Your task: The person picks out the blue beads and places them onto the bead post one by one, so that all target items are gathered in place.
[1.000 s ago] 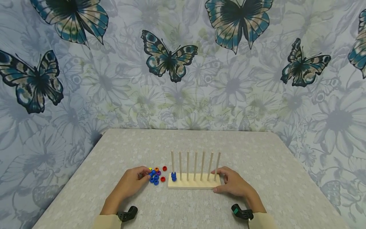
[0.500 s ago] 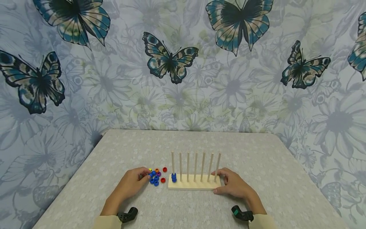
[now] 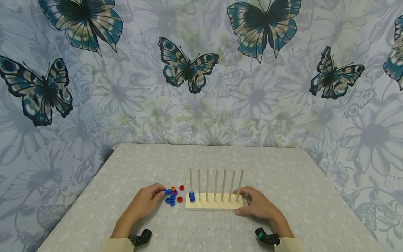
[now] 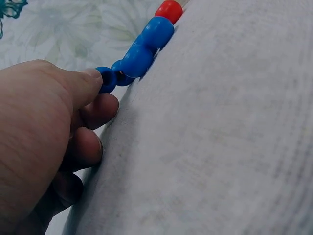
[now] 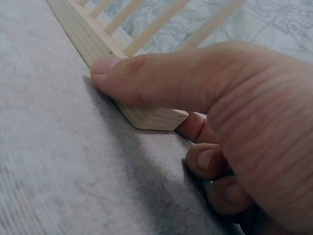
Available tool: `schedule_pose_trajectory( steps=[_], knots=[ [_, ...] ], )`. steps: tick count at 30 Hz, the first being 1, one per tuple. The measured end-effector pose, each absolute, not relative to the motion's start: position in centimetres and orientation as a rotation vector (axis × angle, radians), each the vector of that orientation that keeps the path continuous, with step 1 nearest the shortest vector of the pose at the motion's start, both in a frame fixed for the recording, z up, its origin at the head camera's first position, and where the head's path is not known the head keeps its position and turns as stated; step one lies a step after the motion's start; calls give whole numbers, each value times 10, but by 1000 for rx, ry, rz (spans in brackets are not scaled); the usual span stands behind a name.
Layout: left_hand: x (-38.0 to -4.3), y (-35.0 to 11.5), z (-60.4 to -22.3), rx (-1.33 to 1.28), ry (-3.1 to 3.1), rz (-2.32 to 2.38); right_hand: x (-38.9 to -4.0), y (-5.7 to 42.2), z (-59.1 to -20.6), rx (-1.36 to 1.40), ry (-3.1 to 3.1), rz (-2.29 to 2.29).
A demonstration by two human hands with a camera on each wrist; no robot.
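In the head view, my left hand point(image 3: 145, 201) is at the left edge of a small group of loose beads. Its thumb and index finger pinch a blue bead point(image 4: 106, 79), seen up close in the left wrist view. Beside it lie more blue beads point(image 3: 172, 202), a purple bead point(image 3: 175, 192), an orange bead point(image 3: 173, 188) and red beads point(image 3: 179, 199). My right hand point(image 3: 259, 203) grips the right end of a wooden peg stand point(image 3: 214, 205), thumb on the front edge. Blue beads point(image 3: 191, 197) are stacked on the stand's leftmost peg.
A pale patterned cloth covers the table point(image 3: 214, 231). Upright bare pegs point(image 3: 216, 182) rise from the stand, right of the beaded one. Behind the table hangs a butterfly-print backdrop point(image 3: 201, 115). Each wrist wears a black band point(image 3: 140, 238).
The whole head view has shifted slightly, so everything sits a little lower. A yellow bead seen by the left fingertips earlier is now out of sight. Both hands keep nearly the same place.
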State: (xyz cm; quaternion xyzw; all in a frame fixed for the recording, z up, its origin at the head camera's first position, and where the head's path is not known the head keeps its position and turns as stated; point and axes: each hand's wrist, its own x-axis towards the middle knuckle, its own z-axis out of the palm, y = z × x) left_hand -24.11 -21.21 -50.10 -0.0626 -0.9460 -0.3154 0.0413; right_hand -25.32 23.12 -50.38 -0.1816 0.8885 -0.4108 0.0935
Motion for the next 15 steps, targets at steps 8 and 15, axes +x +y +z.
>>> schedule_pose_trajectory(
  steps=[8, 15],
  knots=[
    [-237, -215, -500, -227, -2826, -981, -252, 231, -505, -539, 2645, -1203],
    [-238, -215, -500, -256, -2834, -967, -253, 230, -504, -526, 2652, -1196]
  ],
)
